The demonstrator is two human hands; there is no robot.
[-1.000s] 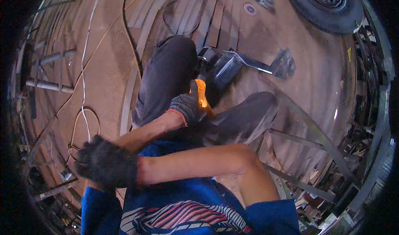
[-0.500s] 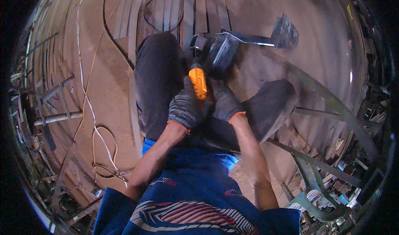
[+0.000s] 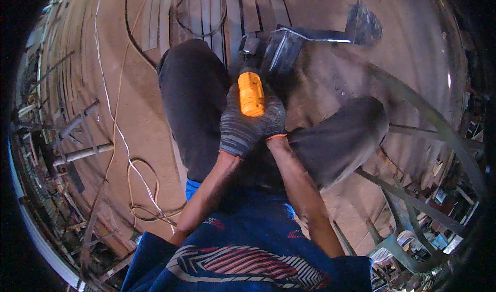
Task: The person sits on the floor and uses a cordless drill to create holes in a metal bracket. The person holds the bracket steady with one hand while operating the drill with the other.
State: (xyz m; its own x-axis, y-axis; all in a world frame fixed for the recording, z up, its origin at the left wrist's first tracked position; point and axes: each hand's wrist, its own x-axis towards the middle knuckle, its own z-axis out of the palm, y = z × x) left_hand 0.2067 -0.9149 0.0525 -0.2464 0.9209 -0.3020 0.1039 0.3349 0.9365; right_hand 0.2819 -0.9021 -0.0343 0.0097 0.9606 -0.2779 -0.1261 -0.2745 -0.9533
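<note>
Between my bent legs I hold an orange-yellow power drill (image 3: 251,96) with a dark front end pointing away from me. My left hand (image 3: 237,129), in a grey striped knit glove with an orange cuff, closes round its left and lower side. On the other side my right hand (image 3: 275,117), gloved alike, is closed against the drill; its fingertips are hidden behind the tool. Just beyond the drill's front stands a small dark metal block (image 3: 252,44). Beside it on the right lies a dark bent metal bracket (image 3: 284,49), whose arm runs right to an upright plate (image 3: 363,26).
Long flat metal strips (image 3: 209,13) lie ahead on the brown floor. A white cord (image 3: 105,85) and a looped tan cable (image 3: 130,181) run along the left. Metal bars and scrap fill both sides. A green chair-like frame (image 3: 408,250) stands at lower right.
My right hand has moved left and closed in on the drill beside my left hand. The drill has tilted, showing more of its rear housing. The view has shifted slightly.
</note>
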